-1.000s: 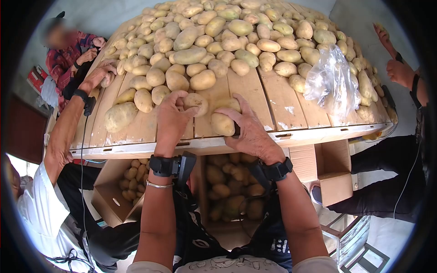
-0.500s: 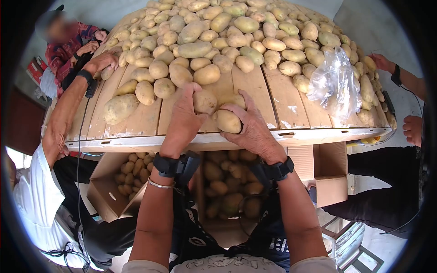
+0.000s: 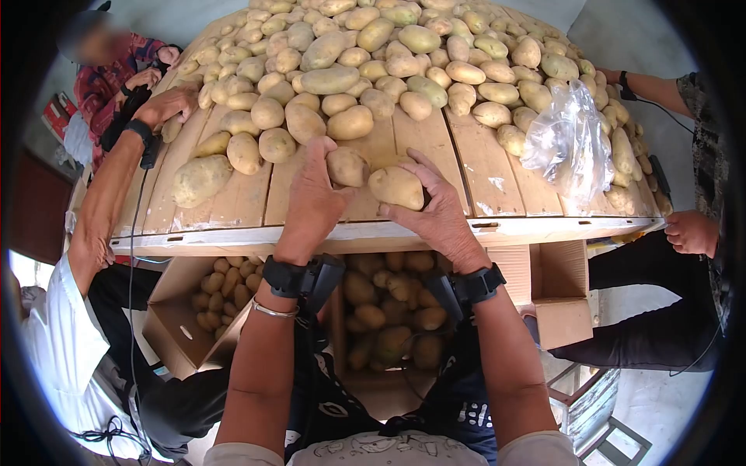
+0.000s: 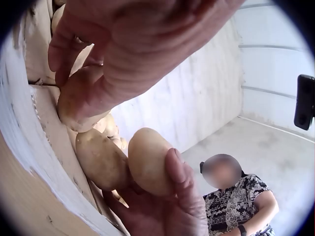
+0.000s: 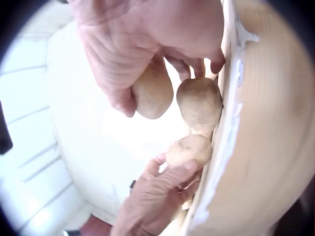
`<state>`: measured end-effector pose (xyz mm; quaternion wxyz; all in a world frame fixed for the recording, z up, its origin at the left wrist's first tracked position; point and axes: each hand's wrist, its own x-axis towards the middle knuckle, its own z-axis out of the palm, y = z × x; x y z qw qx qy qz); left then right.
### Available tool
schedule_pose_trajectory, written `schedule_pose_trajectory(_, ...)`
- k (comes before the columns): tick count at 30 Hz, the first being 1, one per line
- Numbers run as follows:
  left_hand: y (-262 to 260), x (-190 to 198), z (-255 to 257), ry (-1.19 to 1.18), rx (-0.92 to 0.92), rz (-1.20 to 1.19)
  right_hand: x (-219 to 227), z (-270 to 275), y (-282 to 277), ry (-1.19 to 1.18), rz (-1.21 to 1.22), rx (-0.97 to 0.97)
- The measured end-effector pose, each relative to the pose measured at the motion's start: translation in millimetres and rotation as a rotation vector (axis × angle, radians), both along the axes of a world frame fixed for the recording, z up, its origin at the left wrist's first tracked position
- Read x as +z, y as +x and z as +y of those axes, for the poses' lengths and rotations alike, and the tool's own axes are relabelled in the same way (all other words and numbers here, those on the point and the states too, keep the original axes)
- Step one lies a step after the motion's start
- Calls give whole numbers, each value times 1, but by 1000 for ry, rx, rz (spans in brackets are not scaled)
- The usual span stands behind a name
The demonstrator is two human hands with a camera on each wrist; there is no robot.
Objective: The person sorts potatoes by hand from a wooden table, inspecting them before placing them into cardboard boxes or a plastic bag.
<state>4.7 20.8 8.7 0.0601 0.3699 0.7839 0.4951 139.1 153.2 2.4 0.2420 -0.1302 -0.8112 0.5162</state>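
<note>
While both hands grip potatoes at tabletop (image 3: 233,206) near edge, 6 o'clock of heap: left hand (image 3: 315,198) fingers curl round small potato (image 3: 346,167), right hand (image 3: 435,213) round larger potato (image 3: 398,186). Step judged: lift-off; next likely needs carry over edge to box (image 3: 388,318) below.

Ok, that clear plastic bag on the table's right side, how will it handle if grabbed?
The clear plastic bag looks crumpled and thin, so probably floppy and very light. It lies against potatoes at the pile's edge, so pulling it may nudge a few, and their rounded shapes suggest they could roll.

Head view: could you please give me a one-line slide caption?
Left hand and right hand each grip a potato above a wooden table heaped with potatoes.
</note>
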Motion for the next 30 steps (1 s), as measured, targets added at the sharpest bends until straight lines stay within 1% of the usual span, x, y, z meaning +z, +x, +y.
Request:
schedule_pose_trajectory(1,1,-1,1,-8,9,-48,0,1,1,-266,4,-7)
schedule_pose_trajectory(2,2,0,1,-5,7,-49,2,4,1,-263,2,-9)
schedule_pose_trajectory(4,2,5,-3,-71,14,-31,6,11,1,-733,258,-88)
schedule_pose_trajectory(5,0,4,-5,-71,14,-30,6,14,0,-733,259,-87)
schedule_pose_trajectory(7,-2,1,-6,-62,-8,5,3,24,5,-1113,416,-213)
schedule_pose_trajectory(8,-2,1,-7,-59,-14,1,-1,31,6,-1169,455,-223)
schedule_pose_trajectory(9,-2,4,-8,-71,-7,8,-2,36,8,-1167,457,-226)
schedule_pose_trajectory(11,-3,8,-12,-88,1,19,-3,39,9,-1158,481,-312)
schedule_pose_trajectory(13,0,9,-12,-92,77,74,1,40,10,-1171,529,-335)
schedule_pose_trajectory(15,0,10,-12,-96,76,23,1,43,14,-1172,580,-369)
schedule_pose_trajectory(16,-1,11,-12,-108,89,-17,-2,45,12,-1020,529,-349)
schedule_pose_trajectory(18,-3,11,-13,-135,83,3,-9,44,7,-737,430,-334)
schedule_pose_trajectory(19,-2,11,-14,-163,77,19,-5,40,5,-736,433,-334)
schedule_pose_trajectory(20,0,12,-13,-161,72,17,1,35,4,-561,369,-352)
schedule_pose_trajectory(21,5,14,-13,-93,52,-9,4,32,6,-383,298,-372)
schedule_pose_trajectory(22,9,14,-12,-23,32,-32,-3,34,1,-215,318,-359)
schedule_pose_trajectory(23,9,14,-12,-18,26,-30,-6,37,2,-209,321,-364)
schedule_pose_trajectory(25,5,13,-19,-172,-52,171,-6,36,2,-96,161,-388)
schedule_pose_trajectory(26,5,14,-21,-162,-57,173,-3,34,1,-125,157,-393)
schedule_pose_trajectory(28,9,13,-17,-212,-75,115,7,33,4,253,-52,-413)
schedule_pose_trajectory(30,11,16,-16,-214,-138,99,-2,27,-2,372,1,-331)
